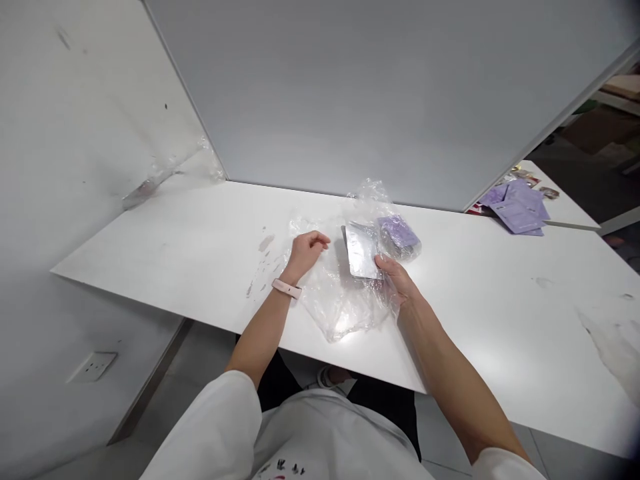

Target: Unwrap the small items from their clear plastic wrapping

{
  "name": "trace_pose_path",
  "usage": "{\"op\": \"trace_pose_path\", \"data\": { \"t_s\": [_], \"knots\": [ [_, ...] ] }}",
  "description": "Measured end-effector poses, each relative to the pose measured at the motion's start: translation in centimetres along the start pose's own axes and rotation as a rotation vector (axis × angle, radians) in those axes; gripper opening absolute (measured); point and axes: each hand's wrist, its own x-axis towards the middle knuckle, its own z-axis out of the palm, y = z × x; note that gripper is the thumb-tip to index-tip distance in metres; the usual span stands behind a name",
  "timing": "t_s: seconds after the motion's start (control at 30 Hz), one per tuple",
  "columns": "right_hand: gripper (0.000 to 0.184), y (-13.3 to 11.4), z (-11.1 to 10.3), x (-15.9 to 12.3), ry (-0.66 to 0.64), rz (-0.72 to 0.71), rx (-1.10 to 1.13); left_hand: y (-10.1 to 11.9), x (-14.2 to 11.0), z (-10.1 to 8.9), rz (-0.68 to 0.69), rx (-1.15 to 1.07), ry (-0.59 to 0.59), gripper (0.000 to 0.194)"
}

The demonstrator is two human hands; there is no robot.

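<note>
My right hand (397, 277) is closed on a silver foil pouch (363, 250), its thumb lying across the pouch's lower right corner. Under the pouch spreads a clear plastic bag (340, 310), crumpled on the white table. Left of the pouch, my left hand (309, 252) hovers over the bag's edge with fingers loosely curled; whether anything is between them I cannot make out. Just beyond my right hand lies a purple packet (399, 231) wrapped in clear plastic.
Several purple pouches (520, 207) lie piled at the table's right rear, by the end of the grey partition (350, 100). More clear plastic (160, 180) rests in the left corner against the wall. The white table (200, 247) has grey marks near my left hand.
</note>
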Motion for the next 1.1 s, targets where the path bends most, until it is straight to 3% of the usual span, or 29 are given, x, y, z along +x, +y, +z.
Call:
{"op": "trace_pose_path", "data": {
  "t_s": [0.1,0.2,0.37,0.47,0.63,0.73,0.83,0.9,0.97,1.03,1.1],
  "knots": [
    [0.046,0.2,0.9,-0.4,-0.087,0.003,0.053,0.5,-0.8,1.6,-0.195,-0.358,-0.326,0.023],
    [0.046,0.6,1.2,-0.3,-0.054,0.022,0.089,0.0,-1.2,2.7,-0.292,-0.529,-0.43,0.042],
    [0.043,1.4,1.0,-0.1,0.102,-0.067,-0.128,-1.4,-1.2,3.3,-0.364,-0.537,-0.372,0.04],
    [0.051,1.4,0.9,-0.2,0.15,-0.115,-0.279,-1.9,-1.1,3.3,-0.379,-0.561,-0.386,0.041],
    [0.053,1.1,0.9,0.1,0.283,-0.114,-0.269,-2.0,-0.7,2.9,-0.44,-0.645,-0.34,0.031],
    [0.055,1.1,0.6,0.5,0.362,-0.135,-0.23,-1.9,-0.3,2.4,-0.489,-0.659,-0.258,0.022],
    [0.054,1.2,-0.2,0.8,0.432,-0.154,-0.28,-1.6,0.3,1.7,-0.515,-0.743,-0.046,0.013],
    [0.05,1.1,-0.9,0.8,0.501,-0.25,-0.462,-1.1,0.7,1.0,-0.49,-0.854,0.119,0.01],
    [0.051,0.7,-1.3,0.5,0.612,-0.445,-0.707,-0.4,0.9,0.4,-0.404,-1.001,0.201,0.005],
    [0.052,0.0,-1.0,-0.1,0.733,-0.68,-0.852,0.2,0.8,0.2,-0.275,-1.111,0.182,0.009],
    [0.047,-0.7,0.0,-1.1,0.688,-0.822,-0.815,0.6,0.3,0.7,-0.149,-1.132,0.116,0.016]
  ]
}}
